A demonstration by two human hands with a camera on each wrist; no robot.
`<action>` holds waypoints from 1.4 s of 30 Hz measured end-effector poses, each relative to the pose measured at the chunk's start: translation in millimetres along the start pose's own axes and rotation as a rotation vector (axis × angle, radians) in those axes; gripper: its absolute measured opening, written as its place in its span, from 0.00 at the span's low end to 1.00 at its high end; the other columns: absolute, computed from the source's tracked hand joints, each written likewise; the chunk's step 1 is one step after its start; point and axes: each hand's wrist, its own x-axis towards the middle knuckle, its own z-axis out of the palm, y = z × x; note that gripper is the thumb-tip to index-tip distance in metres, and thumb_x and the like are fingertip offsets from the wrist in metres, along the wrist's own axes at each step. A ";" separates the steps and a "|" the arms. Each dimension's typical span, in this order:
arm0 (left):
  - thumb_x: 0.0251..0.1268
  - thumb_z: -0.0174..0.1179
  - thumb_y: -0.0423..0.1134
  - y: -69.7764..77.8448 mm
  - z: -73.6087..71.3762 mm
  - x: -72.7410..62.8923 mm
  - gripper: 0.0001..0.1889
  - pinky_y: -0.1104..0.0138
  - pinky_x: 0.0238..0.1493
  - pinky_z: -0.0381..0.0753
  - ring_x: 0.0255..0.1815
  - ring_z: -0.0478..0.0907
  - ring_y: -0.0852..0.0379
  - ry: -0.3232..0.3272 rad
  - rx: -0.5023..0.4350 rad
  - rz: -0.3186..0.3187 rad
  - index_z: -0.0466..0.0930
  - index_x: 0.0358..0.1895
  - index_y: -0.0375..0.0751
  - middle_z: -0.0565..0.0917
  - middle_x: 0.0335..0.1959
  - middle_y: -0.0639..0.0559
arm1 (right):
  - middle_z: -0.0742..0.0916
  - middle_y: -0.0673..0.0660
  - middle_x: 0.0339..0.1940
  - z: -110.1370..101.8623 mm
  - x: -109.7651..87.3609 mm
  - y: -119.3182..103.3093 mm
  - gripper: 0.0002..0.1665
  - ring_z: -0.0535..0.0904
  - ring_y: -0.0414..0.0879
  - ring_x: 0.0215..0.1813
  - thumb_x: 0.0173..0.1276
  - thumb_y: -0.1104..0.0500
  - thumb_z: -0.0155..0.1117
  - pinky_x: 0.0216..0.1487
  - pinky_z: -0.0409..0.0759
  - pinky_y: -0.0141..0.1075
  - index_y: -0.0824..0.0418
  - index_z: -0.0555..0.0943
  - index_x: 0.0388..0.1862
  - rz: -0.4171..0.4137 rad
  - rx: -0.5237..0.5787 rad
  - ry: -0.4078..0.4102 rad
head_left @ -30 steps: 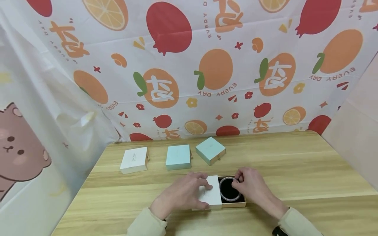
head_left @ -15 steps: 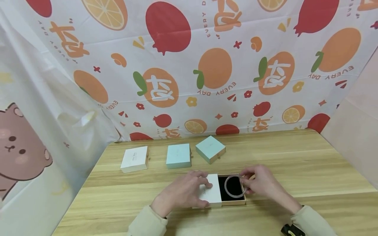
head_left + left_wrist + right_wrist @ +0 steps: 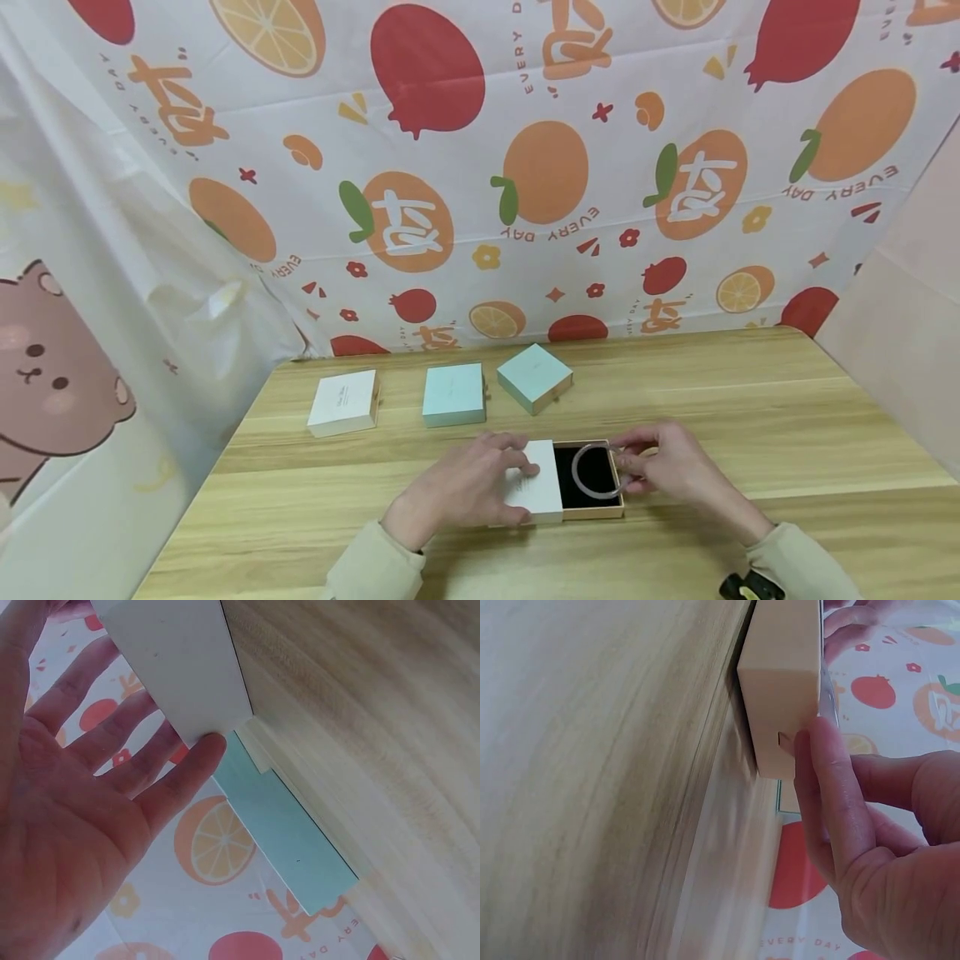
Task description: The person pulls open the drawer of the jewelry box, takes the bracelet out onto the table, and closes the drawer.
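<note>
In the head view my left hand grips the white sleeve of a slide-out gift box, thumb at the near side and fingers over the top. The box's drawer, tan-walled with a black lining, is pulled out to the right. A translucent bangle overlaps the lining, its right side between the thumb and fingers of my right hand. From the right wrist, the bangle shows as a thin clear edge over the tan drawer end. The left wrist view has fingers along the white sleeve.
Behind stand a closed white box, a mint box and a second mint box set at an angle. All rest on a wooden table. A fruit-print cloth hangs along its back edge.
The bangle, earlier lying in the drawer, has been drawn right and tilted by my right hand, mostly during the first half second. My left hand has stayed on the sleeve.
</note>
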 end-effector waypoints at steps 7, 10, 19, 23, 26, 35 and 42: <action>0.53 0.75 0.56 -2.9 -0.4 2.7 0.25 0.51 0.67 0.79 0.70 0.76 0.47 0.003 0.002 0.011 0.87 0.56 0.58 0.78 0.70 0.50 | 0.88 0.63 0.37 -10.0 3.8 5.0 0.18 0.87 0.46 0.32 0.70 0.72 0.62 0.35 0.89 0.38 0.76 0.81 0.58 0.051 0.080 0.048; 0.52 0.76 0.56 -3.9 -1.2 2.9 0.24 0.52 0.66 0.80 0.69 0.76 0.47 0.007 0.003 0.016 0.87 0.55 0.58 0.79 0.70 0.50 | 0.89 0.64 0.38 -16.6 6.3 8.9 0.19 0.87 0.46 0.33 0.71 0.72 0.61 0.36 0.89 0.37 0.76 0.79 0.60 0.078 0.091 0.083; 0.53 0.75 0.57 -3.2 0.6 0.5 0.25 0.51 0.65 0.81 0.70 0.76 0.48 0.008 -0.008 0.016 0.87 0.56 0.59 0.78 0.70 0.51 | 0.89 0.60 0.37 -45.4 14.5 23.8 0.22 0.88 0.40 0.33 0.74 0.69 0.60 0.36 0.89 0.34 0.80 0.75 0.63 0.074 0.079 0.200; 0.53 0.75 0.57 -3.7 0.2 -0.8 0.25 0.51 0.65 0.81 0.70 0.75 0.48 0.008 -0.011 0.009 0.87 0.56 0.59 0.78 0.70 0.51 | 0.89 0.63 0.39 -55.7 19.3 29.6 0.22 0.88 0.39 0.32 0.75 0.68 0.59 0.36 0.89 0.34 0.79 0.75 0.63 0.086 0.041 0.224; 0.53 0.75 0.56 -3.9 -0.8 -1.5 0.24 0.51 0.65 0.80 0.70 0.75 0.48 0.005 -0.019 0.008 0.87 0.55 0.59 0.78 0.70 0.51 | 0.89 0.64 0.39 -62.4 22.1 33.2 0.22 0.88 0.39 0.32 0.75 0.68 0.58 0.36 0.89 0.34 0.79 0.74 0.64 0.094 0.024 0.230; 0.53 0.75 0.57 -2.4 0.6 -1.2 0.24 0.49 0.62 0.82 0.71 0.74 0.49 -0.003 -0.034 -0.004 0.87 0.55 0.61 0.77 0.71 0.53 | 0.87 0.58 0.36 -85.4 27.2 39.5 0.25 0.87 0.37 0.30 0.76 0.68 0.57 0.36 0.89 0.34 0.83 0.69 0.66 0.137 0.058 0.249; 0.53 0.75 0.57 -3.8 1.4 0.3 0.24 0.49 0.64 0.80 0.71 0.74 0.48 -0.001 -0.033 0.006 0.87 0.55 0.59 0.77 0.71 0.51 | 0.85 0.56 0.34 -98.3 34.7 44.8 0.25 0.87 0.38 0.31 0.75 0.66 0.58 0.38 0.89 0.34 0.79 0.68 0.66 0.171 0.039 0.320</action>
